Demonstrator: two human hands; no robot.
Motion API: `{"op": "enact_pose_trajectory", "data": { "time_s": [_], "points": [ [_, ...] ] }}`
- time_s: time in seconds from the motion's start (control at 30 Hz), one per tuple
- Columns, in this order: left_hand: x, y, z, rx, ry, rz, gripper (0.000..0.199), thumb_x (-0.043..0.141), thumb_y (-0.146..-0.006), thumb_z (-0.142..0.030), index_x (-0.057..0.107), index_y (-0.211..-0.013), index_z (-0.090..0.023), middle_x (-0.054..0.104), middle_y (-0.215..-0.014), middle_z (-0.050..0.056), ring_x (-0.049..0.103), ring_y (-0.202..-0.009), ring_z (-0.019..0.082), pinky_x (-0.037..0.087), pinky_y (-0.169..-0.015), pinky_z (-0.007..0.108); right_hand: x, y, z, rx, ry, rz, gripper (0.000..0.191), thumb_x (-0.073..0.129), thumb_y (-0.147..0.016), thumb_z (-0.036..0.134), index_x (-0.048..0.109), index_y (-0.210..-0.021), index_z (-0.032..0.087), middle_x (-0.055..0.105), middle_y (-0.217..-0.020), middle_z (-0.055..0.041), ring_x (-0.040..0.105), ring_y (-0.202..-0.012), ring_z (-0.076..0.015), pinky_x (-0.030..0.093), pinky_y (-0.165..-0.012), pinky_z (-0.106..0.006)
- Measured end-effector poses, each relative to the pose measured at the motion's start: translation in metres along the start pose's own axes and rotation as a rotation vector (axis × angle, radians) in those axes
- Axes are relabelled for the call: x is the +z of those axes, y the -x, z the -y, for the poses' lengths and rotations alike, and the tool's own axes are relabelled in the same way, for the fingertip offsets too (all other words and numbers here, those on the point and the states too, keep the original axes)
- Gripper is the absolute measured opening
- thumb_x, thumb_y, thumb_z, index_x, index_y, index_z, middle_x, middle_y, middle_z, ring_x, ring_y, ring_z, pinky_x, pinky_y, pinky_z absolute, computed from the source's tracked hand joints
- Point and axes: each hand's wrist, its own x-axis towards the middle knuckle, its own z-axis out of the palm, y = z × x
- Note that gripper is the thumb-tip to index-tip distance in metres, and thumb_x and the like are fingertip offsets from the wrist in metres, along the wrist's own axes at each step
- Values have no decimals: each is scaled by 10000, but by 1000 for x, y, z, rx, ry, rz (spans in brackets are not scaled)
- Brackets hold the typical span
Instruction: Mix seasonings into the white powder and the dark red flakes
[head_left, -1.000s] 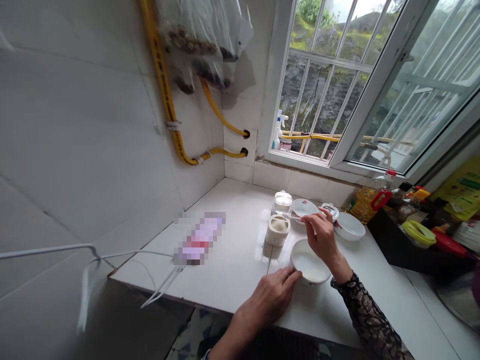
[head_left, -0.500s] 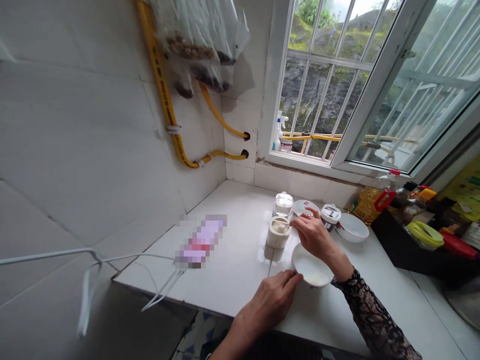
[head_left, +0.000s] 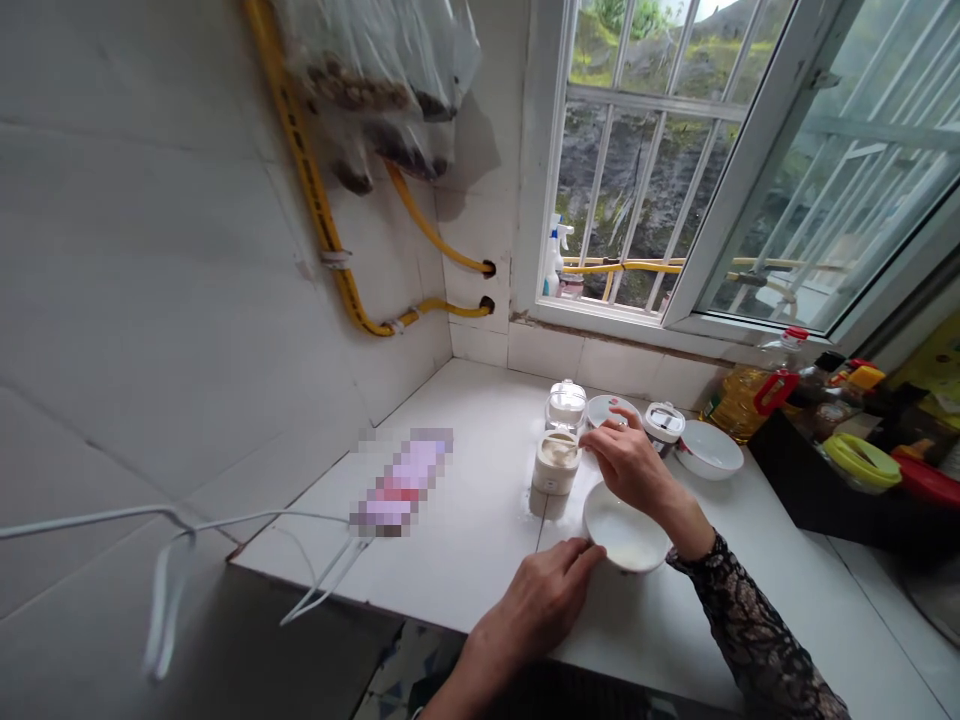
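A white bowl (head_left: 624, 530) with a little pale stuff at its bottom stands near the counter's front. My left hand (head_left: 551, 590) grips the bowl's left rim between thumb and fingers. Above the bowl, my right hand (head_left: 630, 462) is pinched at the right edge of an open cream jar (head_left: 556, 465), on a thin handle that reaches into it. Pale powder fills the jar. Behind it is a clear-lidded jar (head_left: 566, 404). Another bowl (head_left: 602, 409) is partly hidden by my right hand, and a lidded dark jar (head_left: 663, 426) stands beside it.
An empty white bowl (head_left: 709, 450) stands at the right, near an oil bottle (head_left: 750, 395) and a black box (head_left: 802, 490) of condiments. A blurred purple object (head_left: 405, 485) lies on the counter (head_left: 480, 420). A white wire hanger (head_left: 169, 590) juts in at the left.
The view has shifted slightly. Both hands keep nearly the same places, the left at the bowl and the right at the open jar.
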Motion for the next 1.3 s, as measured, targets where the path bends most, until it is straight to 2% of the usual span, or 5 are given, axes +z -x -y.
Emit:
{"op": "enact_pose_trajectory", "data": {
  "time_s": [0.27, 0.53, 0.73, 1.07, 1.3],
  "points": [
    [0, -2, 0, 23, -29, -29, 378, 377, -890, -26, 509, -1222, -151, 679, -975, 88, 685, -823, 187, 586, -676, 276, 15, 1, 2, -56, 108, 59, 315, 404, -837, -46, 602, -802, 196, 673, -684, -24, 591, -717, -184, 338, -1044, -410],
    [1, 2, 1, 14, -12, -13, 378, 391, -909, -41, 501, -1252, -155, 668, -1000, 97, 678, -844, 198, 585, -679, 287, -1, 0, 6, -36, 71, 13, 284, 411, -865, -15, 604, -840, 193, 673, -701, -20, 571, -695, -176, 335, -1043, -419],
    [2, 1, 2, 17, 1, 4, 391, 388, -895, -33, 496, -1252, -150, 668, -1001, 100, 681, -863, 212, 593, -688, 306, 3, 0, 7, -22, 106, -4, 279, 406, -875, 0, 598, -831, 196, 662, -688, -22, 566, -695, -180, 357, -1017, -412],
    [0, -1, -1, 19, -9, -5, 365, 386, -905, -43, 512, -1232, -148, 672, -1002, 101, 680, -871, 190, 586, -711, 281, 9, 2, 6, 70, -3, -91, 216, 412, -929, 67, 587, -880, 184, 681, -695, -17, 568, -629, -170, 394, -975, -396],
    [-1, -2, 0, 17, -12, -11, 371, 388, -890, -36, 514, -1218, -154, 673, -987, 92, 679, -840, 185, 582, -696, 273, 10, 2, 4, 86, -31, -99, 210, 417, -930, 70, 576, -875, 196, 683, -696, -7, 582, -635, -169, 397, -964, -395]
  ]
}}
